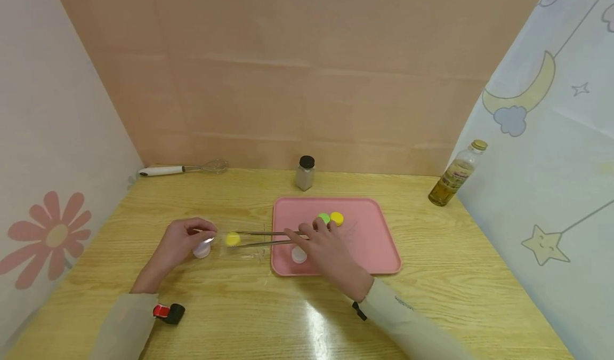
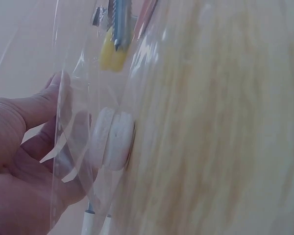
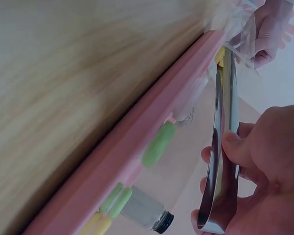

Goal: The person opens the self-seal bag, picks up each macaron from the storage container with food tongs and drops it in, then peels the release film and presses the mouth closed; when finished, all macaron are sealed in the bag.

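My left hand (image 1: 179,245) pinches the edge of a clear plastic bag (image 1: 254,250) lying on the table. In the left wrist view a white macaron (image 2: 112,139) shows through the film beside the fingers. My right hand (image 1: 331,250) grips metal tongs (image 3: 225,147) across the tray. Their tips, inside the bag, are at a yellow macaron (image 1: 232,239). On the pink tray (image 1: 379,253) a white macaron (image 1: 299,254) lies near the right hand. A green macaron (image 1: 324,218) and another yellow macaron (image 1: 337,218) sit just beyond that hand, which hides part of the tray.
A whisk (image 1: 182,170) with a white handle lies at the back left. Behind the tray stands a small black-lidded jar (image 1: 305,174). An oil bottle (image 1: 455,176) stands at the back right by the patterned wall. The wooden table (image 1: 249,317) extends in front.
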Demonstrator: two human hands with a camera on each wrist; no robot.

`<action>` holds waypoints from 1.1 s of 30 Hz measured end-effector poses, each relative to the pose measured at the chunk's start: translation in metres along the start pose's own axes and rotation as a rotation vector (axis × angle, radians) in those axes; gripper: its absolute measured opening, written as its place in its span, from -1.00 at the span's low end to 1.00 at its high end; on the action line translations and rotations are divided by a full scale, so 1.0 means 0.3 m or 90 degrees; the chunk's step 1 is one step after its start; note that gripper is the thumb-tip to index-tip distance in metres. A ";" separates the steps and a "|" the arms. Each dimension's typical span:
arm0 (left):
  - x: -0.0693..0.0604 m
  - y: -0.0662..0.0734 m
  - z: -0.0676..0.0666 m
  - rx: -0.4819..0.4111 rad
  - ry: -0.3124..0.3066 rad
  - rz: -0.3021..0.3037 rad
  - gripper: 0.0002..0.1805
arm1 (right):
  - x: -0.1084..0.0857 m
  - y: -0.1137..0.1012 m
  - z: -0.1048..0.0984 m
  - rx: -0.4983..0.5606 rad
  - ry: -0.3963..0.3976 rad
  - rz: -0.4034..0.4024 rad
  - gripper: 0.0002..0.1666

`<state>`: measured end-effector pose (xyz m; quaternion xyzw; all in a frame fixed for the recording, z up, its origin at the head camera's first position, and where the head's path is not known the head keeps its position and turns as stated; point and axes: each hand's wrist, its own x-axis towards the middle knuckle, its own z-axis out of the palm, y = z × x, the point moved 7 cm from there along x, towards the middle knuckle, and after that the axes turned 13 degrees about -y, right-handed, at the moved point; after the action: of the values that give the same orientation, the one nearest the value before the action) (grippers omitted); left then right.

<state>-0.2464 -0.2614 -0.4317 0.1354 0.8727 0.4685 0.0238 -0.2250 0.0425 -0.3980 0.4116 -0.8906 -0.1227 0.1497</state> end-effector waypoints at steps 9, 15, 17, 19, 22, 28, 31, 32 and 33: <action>0.000 -0.001 -0.002 0.000 -0.001 -0.012 -0.84 | 0.065 -0.037 0.005 0.003 -0.010 0.005 -0.18; 0.000 -0.007 -0.001 -0.004 -0.001 -0.012 -0.84 | 0.103 -0.056 0.015 0.008 -0.017 0.022 -0.17; 0.000 -0.008 -0.001 -0.004 -0.001 -0.011 -0.85 | 0.113 -0.063 0.016 0.001 -0.026 0.027 -0.20; 0.000 -0.008 -0.001 -0.003 0.000 -0.008 -0.85 | 0.121 -0.069 0.019 -0.003 -0.044 0.035 -0.22; 0.000 -0.005 0.000 -0.008 -0.003 -0.003 -0.86 | 0.131 -0.077 0.027 -0.013 -0.070 0.049 -0.19; 0.000 0.002 0.002 -0.015 -0.006 0.003 -0.87 | 0.148 -0.092 0.031 -0.025 -0.059 0.065 -0.24; -0.001 0.004 0.002 -0.017 -0.003 0.002 -0.87 | 0.157 -0.102 0.032 -0.027 -0.064 0.070 -0.23; -0.001 0.004 0.002 -0.020 -0.003 0.001 -0.88 | 0.160 -0.105 0.033 -0.029 -0.071 0.073 -0.21; -0.001 0.004 0.003 -0.022 -0.003 0.001 -0.88 | 0.164 -0.108 0.034 -0.030 -0.079 0.077 -0.19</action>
<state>-0.2456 -0.2601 -0.4313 0.1366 0.8644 0.4831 0.0281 -0.2364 -0.0148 -0.4105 0.3453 -0.9181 -0.1595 0.1113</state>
